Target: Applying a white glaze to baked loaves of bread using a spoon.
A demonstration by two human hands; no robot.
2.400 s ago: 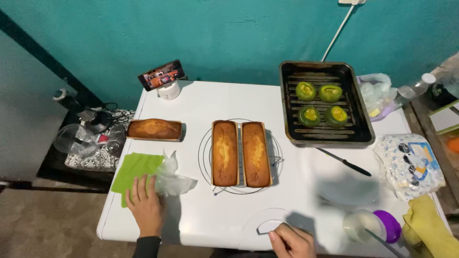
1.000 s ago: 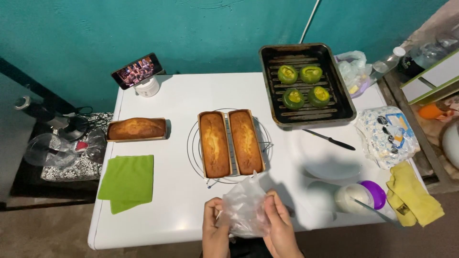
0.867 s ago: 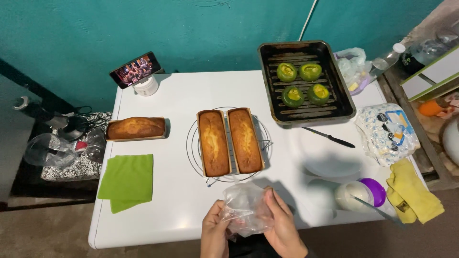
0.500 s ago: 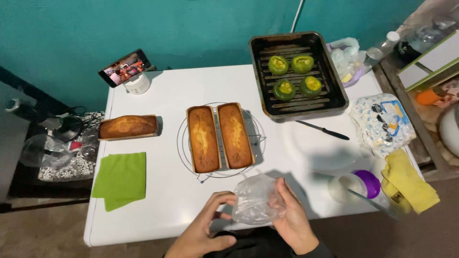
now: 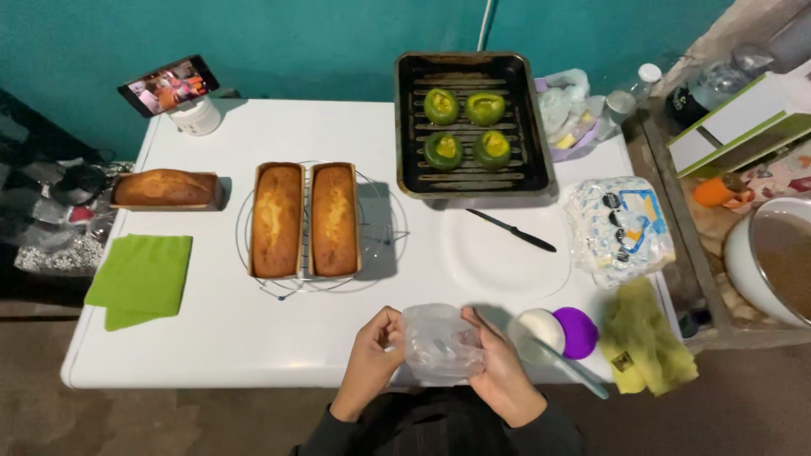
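Both hands now closed on the clear plastic bag (image 5: pixel 441 342): left hand (image 5: pixel 372 350) pinches its rim at 9 o'clock, right hand (image 5: pixel 498 371) cups it at 3; bag sits lifted at bench (image 5: pixel 211 338) front edge, w/ mouth being worked open vs. earlier; two loaves (image 5: pixel 306 219) at 11, purple-lidded cup (image 5: pixel 559 331) at 3.

Single head-worn view, looking steeply down from above the white table's (image 5: pixel 211 338) near edge, facing the far teal wall (image 5: pixel 321 34), whole tabletop in frame
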